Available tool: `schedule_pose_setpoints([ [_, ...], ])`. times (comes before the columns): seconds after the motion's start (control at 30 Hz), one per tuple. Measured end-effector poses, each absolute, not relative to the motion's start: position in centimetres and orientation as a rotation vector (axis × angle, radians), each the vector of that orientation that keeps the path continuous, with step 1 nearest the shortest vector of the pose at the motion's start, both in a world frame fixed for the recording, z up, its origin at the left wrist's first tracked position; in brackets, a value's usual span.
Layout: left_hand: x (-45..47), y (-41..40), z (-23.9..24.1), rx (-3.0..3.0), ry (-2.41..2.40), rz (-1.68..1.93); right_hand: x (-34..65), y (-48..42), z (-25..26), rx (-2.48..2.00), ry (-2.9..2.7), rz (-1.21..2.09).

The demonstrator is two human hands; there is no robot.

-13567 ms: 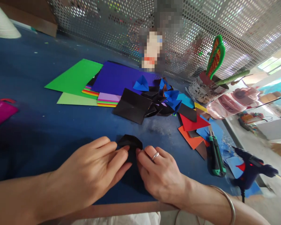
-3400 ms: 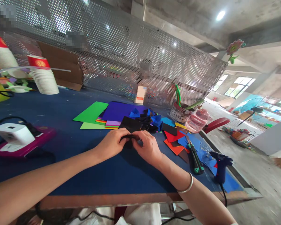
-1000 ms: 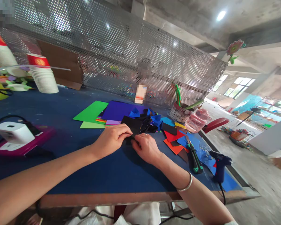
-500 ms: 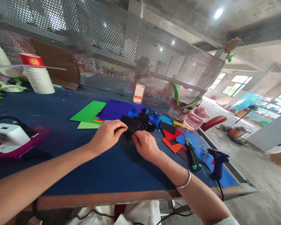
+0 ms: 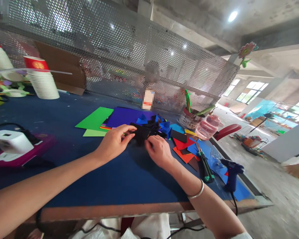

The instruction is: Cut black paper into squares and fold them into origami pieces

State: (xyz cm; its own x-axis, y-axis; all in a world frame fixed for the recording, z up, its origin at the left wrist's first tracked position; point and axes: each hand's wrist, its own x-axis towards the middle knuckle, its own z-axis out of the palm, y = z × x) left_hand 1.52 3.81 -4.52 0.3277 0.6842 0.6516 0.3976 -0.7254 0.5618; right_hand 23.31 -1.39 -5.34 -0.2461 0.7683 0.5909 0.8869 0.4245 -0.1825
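Observation:
A small piece of black paper (image 5: 141, 135) is held between my two hands, just above the table. My left hand (image 5: 116, 143) has its thumb and fingertips at the paper's left edge, with a small gap showing between them. On the other side, my right hand (image 5: 160, 151) is curled, thumb against index finger, at the paper's right edge. Directly behind lie folded blue and black paper pieces (image 5: 165, 127). The black paper blends with the dark pieces, so its exact outline is hard to make out.
Purple sheets (image 5: 128, 116) and green sheets (image 5: 96, 118) lie behind my left hand. Rightward are red paper (image 5: 183, 142), a utility knife (image 5: 206, 166) and a glue gun (image 5: 232, 172). Paper cups (image 5: 43, 83) and a white charger (image 5: 11, 142) stand left. A perforated metal screen (image 5: 119, 49) rises behind.
My right hand has shifted slightly right and its fingers have curled more. The left thumb and fingers have parted a little, and the black paper has turned between the hands.

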Motion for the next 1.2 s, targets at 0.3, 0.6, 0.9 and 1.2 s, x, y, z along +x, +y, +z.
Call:
schedule_pose_setpoints([
  [0.3,1.4,3.9,-5.1,2.337,1.01,1.307,28.5,1.0,-3.7,-1.594,-1.654,-0.364],
  [0.6,-0.4,9.7,-7.0,2.415,1.035,1.188,30.5,2.3,-4.2,-1.829,-1.498,-0.282],
  [0.9,-0.1,12.2,-7.5,2.425,0.95,1.005,30.2,2.3,-4.3,-1.899,-1.604,-0.231],
  [1.2,-0.5,10.4,-4.6,2.143,1.059,1.116,30.2,2.0,-4.1,-1.835,-1.666,-0.286],
])
